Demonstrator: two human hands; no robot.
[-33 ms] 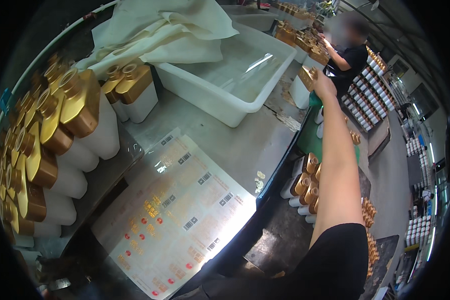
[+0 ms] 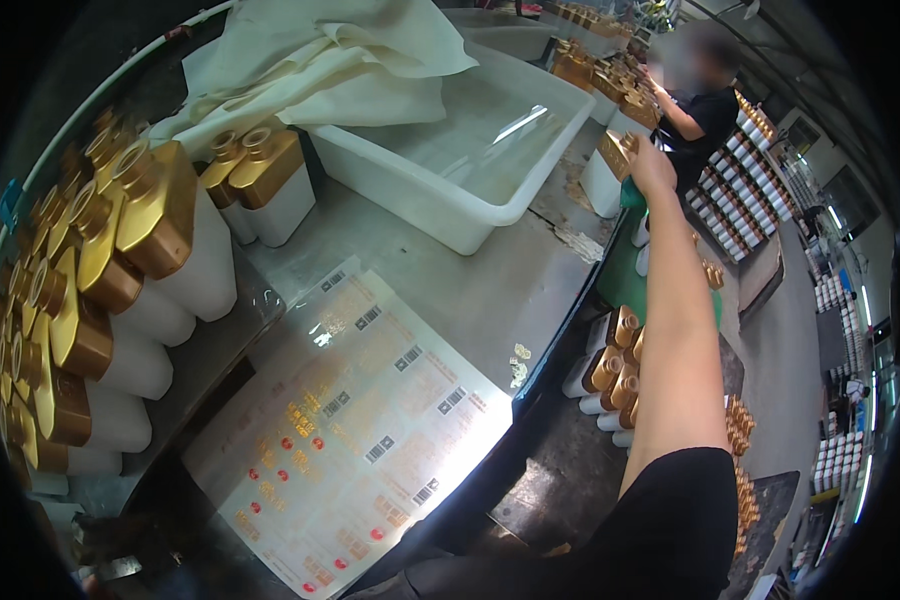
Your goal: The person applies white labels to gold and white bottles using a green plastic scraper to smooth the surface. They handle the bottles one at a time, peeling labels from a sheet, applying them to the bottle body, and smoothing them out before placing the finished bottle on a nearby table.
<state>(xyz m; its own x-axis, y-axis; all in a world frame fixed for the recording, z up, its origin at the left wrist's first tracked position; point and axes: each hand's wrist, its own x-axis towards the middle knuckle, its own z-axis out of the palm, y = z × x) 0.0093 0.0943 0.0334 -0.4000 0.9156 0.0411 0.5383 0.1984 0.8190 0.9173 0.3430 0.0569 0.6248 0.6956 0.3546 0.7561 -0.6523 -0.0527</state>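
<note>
Stretched out to the far right, my right arm ends in my right hand (image 2: 653, 168), whose fingers are closed at the gold neck of a white-and-gold bottle (image 2: 600, 187). That bottle is upright at the right edge of the table, beyond the white basin (image 2: 475, 226). My fingertips are partly hidden behind the hand and neck. My left hand does not show. Two similar bottles (image 2: 274, 190) stand together left of the basin. A sheet of printed labels (image 2: 300, 400), with gold lettering, red dots and small codes, lies across the table's near part.
Many uncapped white-and-gold bottles (image 2: 160, 215) crowd the left side. Pale crumpled sheets (image 2: 330, 60) hang over the basin's far left. More bottles (image 2: 610, 370) stand below the table's right edge. A person in black (image 2: 705, 110) works at the far right, near stacked bottles (image 2: 740, 190).
</note>
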